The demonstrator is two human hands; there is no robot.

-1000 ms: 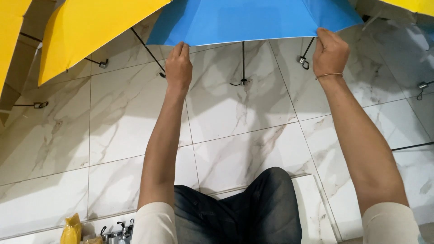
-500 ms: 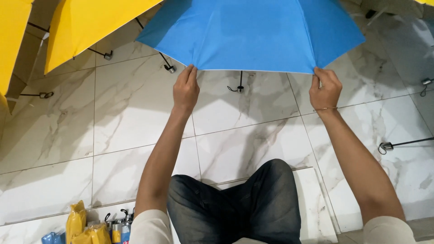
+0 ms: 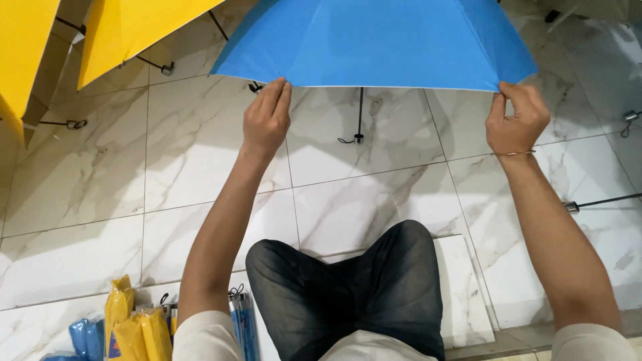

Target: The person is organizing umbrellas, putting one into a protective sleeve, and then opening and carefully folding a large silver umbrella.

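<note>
While the person sits with one bent knee point(image 3: 361, 287) in dark jeans over the marble floor point(image 3: 200, 174), both hands hold up an open blue umbrella point(image 3: 381, 40) by the near edge of its cloth. The left hand point(image 3: 266, 120) pinches that edge between its fingers point(image 3: 277, 93) near the umbrella's left end, closed tight on the fabric. The right hand point(image 3: 515, 120) grips the same edge at the umbrella's right corner, fingers curled shut around the cloth, with a thin band at the wrist. Below the umbrella's cloth its dark shaft point(image 3: 360, 110) hangs down between the two hands, ending in a small handle loop. To the left of the blue umbrella lie open yellow umbrellas point(image 3: 127, 33) on the floor. Well below the blue umbrella, beside the person's left elbow, sits a bundle of folded umbrellas point(image 3: 134, 327) in yellow and blue sleeves.
</note>
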